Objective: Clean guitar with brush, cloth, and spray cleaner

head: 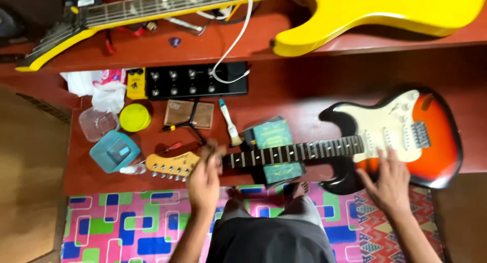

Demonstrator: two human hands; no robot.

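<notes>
Below, both hands (205, 179) (388, 179) rest on the sunburst guitar (436, 141) overhanging the bench edge (101, 184).

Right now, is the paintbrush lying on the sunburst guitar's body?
No, the paintbrush lies on the red bench above the neck, well left of the sunburst guitar body where the right hand rests.

guitar (324, 149) across low bench (284, 98), neck on block (273, 136), brush (231, 123) behind (second guitar (355, 9) on shelf above)
</notes>
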